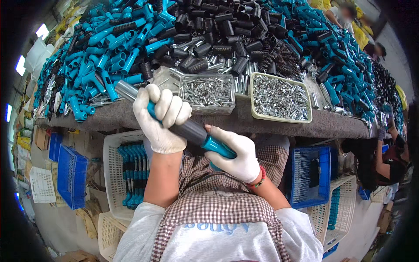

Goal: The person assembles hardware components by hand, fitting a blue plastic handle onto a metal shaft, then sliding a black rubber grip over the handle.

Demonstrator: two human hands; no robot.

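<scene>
At the front edge of a crowded workbench (244,120), a person in white cotton gloves grips a tool handle (187,129) made of a teal body, a dark grey sleeve and a bare metal tube, held slantwise just above the lap. The left hand (160,118) curls its fingers tightly around the upper teal section, hiding most of it; only the metal end (125,90) pokes out above the glove. The right hand (233,153) wraps the lower teal end, thumb laid along the sleeve, so the tip of the handle is covered. Behind, a clear tray (208,93) and a pale green tray (279,97) hold small metal parts too fine to make out, before heaps of teal handles (109,48) and black grips (218,30). Below the bench, a white basket (114,174) of assembled teal pieces is partly blocked by the left forearm.
</scene>
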